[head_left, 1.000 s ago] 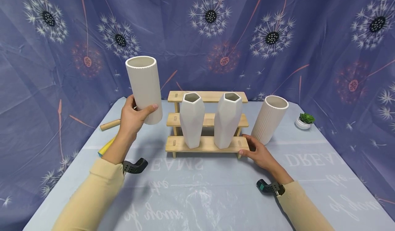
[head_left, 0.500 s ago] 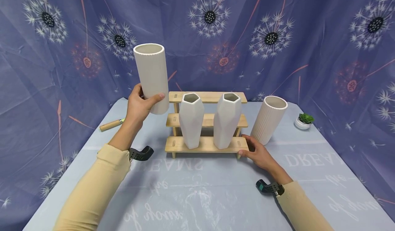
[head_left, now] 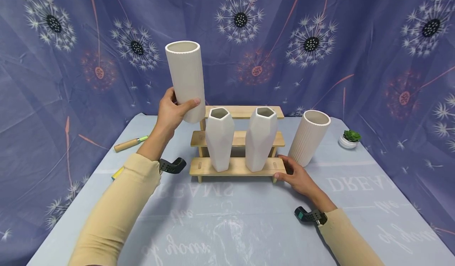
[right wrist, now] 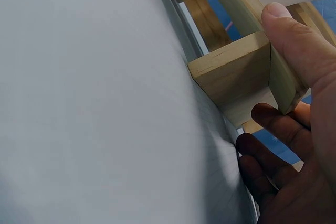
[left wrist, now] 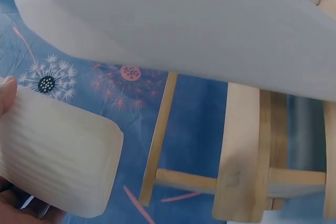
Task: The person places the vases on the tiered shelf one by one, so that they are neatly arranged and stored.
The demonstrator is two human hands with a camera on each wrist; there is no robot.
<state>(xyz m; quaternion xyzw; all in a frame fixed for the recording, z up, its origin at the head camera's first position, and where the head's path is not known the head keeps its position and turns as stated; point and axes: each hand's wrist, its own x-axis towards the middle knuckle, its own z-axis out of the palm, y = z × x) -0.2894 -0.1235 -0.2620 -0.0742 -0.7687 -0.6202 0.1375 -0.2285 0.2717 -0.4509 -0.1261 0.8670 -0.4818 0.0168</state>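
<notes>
- Both arms wear long sleeves, pale tan-yellow, soft plain knit, no print or logo visible.
- Left sleeve (head_left: 113,214) loose, folds along the forearm, cuff bunched at the wrist.
- Right sleeve (head_left: 350,238) same cloth, cuff snug at the wrist.
- Left hand (head_left: 172,114) bare; no ring, no glove seen.
- Right hand (head_left: 298,177) bare as well.
- Left wrist mount (head_left: 172,165): black plastic clamp-like piece, curved, jutting out past the cuff.
- Right wrist mount (head_left: 308,215): black, similar shape, with a teal patch on its near end.
- No cables visible on either mount.
</notes>
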